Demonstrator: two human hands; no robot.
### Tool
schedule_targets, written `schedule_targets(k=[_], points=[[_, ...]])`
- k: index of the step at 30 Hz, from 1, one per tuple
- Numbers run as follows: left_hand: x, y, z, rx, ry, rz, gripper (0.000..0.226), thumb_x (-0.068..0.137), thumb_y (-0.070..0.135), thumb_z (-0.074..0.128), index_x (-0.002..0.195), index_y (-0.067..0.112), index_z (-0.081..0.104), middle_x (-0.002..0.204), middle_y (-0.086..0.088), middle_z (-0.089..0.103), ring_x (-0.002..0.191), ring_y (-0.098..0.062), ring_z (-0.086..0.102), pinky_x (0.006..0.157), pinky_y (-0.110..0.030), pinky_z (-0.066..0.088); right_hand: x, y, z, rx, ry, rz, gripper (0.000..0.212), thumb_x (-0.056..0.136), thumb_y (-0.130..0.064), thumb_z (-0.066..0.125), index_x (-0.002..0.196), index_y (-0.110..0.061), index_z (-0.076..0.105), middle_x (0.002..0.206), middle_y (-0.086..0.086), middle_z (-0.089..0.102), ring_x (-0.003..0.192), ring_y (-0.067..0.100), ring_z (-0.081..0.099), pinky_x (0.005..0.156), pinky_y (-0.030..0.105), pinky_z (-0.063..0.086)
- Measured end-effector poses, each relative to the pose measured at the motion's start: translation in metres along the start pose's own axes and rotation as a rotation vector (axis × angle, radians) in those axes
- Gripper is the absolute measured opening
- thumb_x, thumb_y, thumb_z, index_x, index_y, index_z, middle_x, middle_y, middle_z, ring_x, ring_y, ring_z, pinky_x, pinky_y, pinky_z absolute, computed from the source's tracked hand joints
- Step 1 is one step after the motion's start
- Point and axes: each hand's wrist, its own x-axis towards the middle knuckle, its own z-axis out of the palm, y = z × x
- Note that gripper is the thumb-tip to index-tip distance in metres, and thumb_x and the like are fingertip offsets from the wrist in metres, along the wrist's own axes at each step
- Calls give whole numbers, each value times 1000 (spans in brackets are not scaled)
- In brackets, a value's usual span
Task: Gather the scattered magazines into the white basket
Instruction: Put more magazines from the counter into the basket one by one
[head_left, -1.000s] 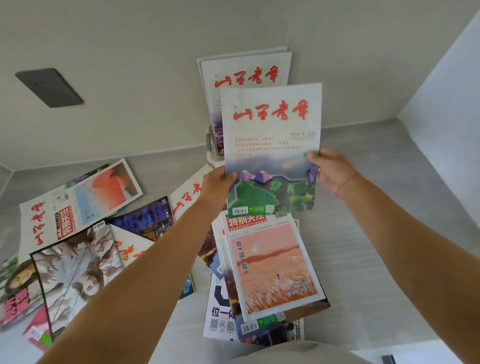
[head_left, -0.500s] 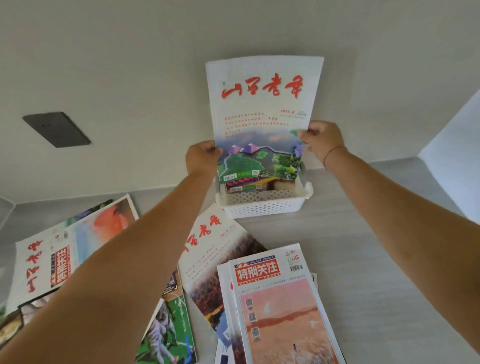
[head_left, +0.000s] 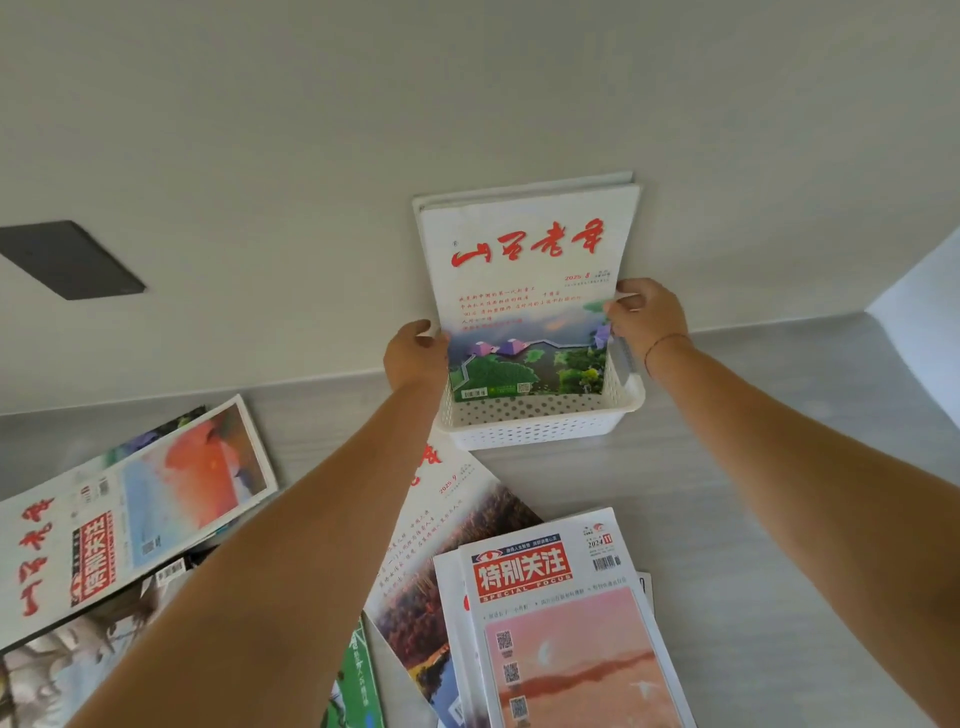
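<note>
The magazine (head_left: 524, 291) stands upright in the white basket (head_left: 535, 423), long axis vertical, title uppermost, against the wall. Left hand (head_left: 413, 353) and right hand (head_left: 647, 314) pinch its side edges.

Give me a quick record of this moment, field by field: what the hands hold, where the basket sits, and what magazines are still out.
held item: magazine with red title, upright, lower edge inside white basket
left hand: on its left edge
right hand: on its right edge
basket position: on the grey surface, against the wall
behind held item: at least one more magazine standing in the basket
still out: pink-cover magazine stack, overlapping magazines at left
</note>
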Motion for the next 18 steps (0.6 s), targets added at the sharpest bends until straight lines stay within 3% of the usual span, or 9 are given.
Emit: schedule_targets(k=[3,8,10,13,15,18], points=[[-3,5,0,52,-30,49,22,90,21,54,103,15,71,104,-11,72,90,-29,66,83,-36,56,-5,-6,3,-52,-24,-36,25,86,-13,54,109,-7,62,108,15,68,100,31,63,89,39,51],[-19,-13,-11,-17,-43,20,21,90,21,54,104,16,69,103,-8,72,95,-30,66,87,-41,55,-31,-1,3,-51,23,15,41,85,-16,57,126,-10,52,126,10,58,105,19,56,90,28,42],[-31,-27,-18,-33,-15,29,18,89,22,56,101,17,68,97,-3,72,86,-23,66,73,-31,56,-53,3,0,-18,107,12,36,85,-18,57,121,-11,55,121,6,60,97,14,54,85,24,41],[-54,-51,-33,-23,37,31,15,89,19,55,98,18,68,88,4,68,67,-7,59,46,-17,44,-95,17,-6,24,205,-12,27,82,-15,56,109,-11,60,104,4,62,90,14,56,74,17,41],[-75,-72,-40,-24,26,-7,12,89,18,56,93,21,66,81,8,66,65,-8,59,52,-22,48,-127,37,-8,-37,171,13,23,82,-14,56,104,-11,60,99,5,60,84,15,53,63,15,36],[-112,-108,-47,-2,-56,-98,8,88,21,58,90,21,66,90,-1,69,80,-18,61,75,-34,53,-177,77,-4,-161,-32,147,29,82,-23,58,107,-8,58,96,5,57,87,20,52,67,24,34]])
